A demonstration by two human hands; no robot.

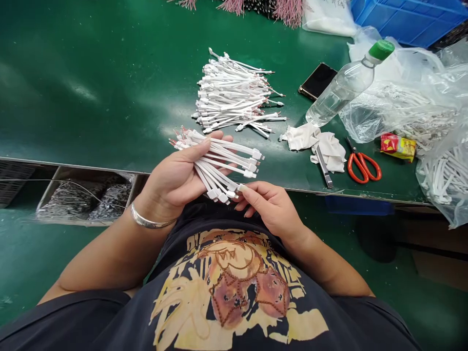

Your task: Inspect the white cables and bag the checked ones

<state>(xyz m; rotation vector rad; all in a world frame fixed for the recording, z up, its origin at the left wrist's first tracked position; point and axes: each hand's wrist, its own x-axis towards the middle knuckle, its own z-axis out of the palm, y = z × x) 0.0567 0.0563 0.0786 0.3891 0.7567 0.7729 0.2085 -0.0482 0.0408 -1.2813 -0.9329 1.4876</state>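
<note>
Left grip is clamped on a fanned bundle of short white cables, held just above the lap at frame centre, with the thumb laid across the top and the white connector ends projecting to the right and toward the wearer. Right grip is pinched together on the lower end of the same bundle. A metal bangle sits on the left wrist, and a dark printed T-shirt occupies the bottom of the frame. Directly beyond the hands, a loose pile of similar white cables lies on the green table. To the right are a crumpled white cloth with a metal craft knife resting against it, orange-handled scissors, and a small red and yellow packet. A water bottle with a green cap lies on its side just beside a dark phone. Clear plastic bags of white cables occupy the right edge, a blue crate stands at upper right, and bundles of pink wires lie along the top edge.
</note>
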